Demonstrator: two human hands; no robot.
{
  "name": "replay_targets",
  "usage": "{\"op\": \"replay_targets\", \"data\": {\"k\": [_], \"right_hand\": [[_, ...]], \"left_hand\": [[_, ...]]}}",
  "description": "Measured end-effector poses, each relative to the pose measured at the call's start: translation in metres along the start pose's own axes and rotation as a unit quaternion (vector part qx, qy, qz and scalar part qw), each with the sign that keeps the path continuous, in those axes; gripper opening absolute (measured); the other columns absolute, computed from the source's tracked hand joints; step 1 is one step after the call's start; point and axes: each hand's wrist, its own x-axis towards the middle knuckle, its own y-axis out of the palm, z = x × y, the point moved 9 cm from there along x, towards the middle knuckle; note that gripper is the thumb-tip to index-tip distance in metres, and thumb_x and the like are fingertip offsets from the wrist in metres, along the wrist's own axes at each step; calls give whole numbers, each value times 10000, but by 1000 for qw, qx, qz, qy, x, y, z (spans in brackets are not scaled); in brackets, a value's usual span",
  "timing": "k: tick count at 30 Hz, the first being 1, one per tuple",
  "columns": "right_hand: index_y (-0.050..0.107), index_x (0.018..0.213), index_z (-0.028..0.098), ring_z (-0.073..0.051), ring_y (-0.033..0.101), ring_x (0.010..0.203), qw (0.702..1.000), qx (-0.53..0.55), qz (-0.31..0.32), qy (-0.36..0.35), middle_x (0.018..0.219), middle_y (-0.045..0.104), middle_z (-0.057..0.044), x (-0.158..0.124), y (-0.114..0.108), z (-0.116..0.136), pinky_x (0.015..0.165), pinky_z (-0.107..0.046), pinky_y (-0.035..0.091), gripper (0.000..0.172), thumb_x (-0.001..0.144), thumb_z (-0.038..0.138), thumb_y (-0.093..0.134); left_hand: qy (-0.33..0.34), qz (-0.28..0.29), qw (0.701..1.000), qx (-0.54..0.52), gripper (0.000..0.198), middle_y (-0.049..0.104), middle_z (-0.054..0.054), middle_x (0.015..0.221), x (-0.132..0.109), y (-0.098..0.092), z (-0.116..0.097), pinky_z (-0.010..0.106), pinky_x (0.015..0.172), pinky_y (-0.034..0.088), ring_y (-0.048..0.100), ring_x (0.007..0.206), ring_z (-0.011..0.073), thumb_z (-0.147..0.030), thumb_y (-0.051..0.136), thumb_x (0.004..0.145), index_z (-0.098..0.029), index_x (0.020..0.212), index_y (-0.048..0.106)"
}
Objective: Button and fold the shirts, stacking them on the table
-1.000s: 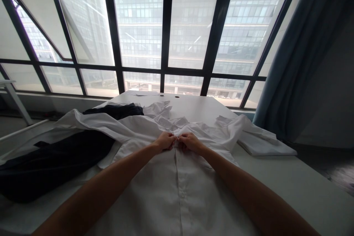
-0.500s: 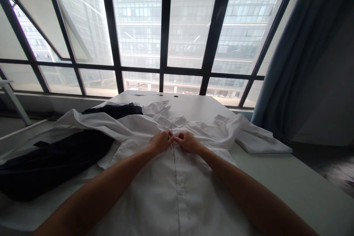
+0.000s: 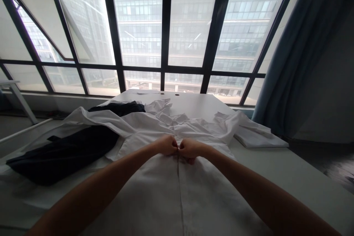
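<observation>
A white button-up shirt (image 3: 149, 180) lies spread front side up, its collar toward the window and its sleeves out to both sides. My left hand (image 3: 167, 145) is closed in a pinch on the shirt's front edge. Close beside it, my right hand (image 3: 190, 149) pinches the same front opening from the other side, fingertips nearly touching the left ones. The button between them, if any, is hidden by the fingers. Below the hands the front seam runs straight down toward me.
Dark navy cloth (image 3: 66, 155) lies on the left, with another dark garment (image 3: 118, 108) farther back. Folded white cloth (image 3: 260, 138) rests at the right on the white table (image 3: 293, 180). Beyond are a framed window (image 3: 138, 25) and a blue-grey curtain (image 3: 284, 59).
Both hands have moved down the shirt's front, from nearer the collar to lower on the opening, and stay pinched together. The view has shifted slightly.
</observation>
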Motion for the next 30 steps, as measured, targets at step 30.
{"op": "replay_targets", "data": {"k": [30], "right_hand": [[602, 751, 125, -160, 645, 546, 933, 346, -89, -35, 654, 628, -30, -16, 3, -23, 472, -172, 502, 104, 836, 152, 656]], "left_hand": [[-125, 27, 945, -300, 338, 548, -17, 521, -14, 30, 20, 199, 374, 270, 490, 373, 83, -369, 694, 795, -153, 577, 552]]}}
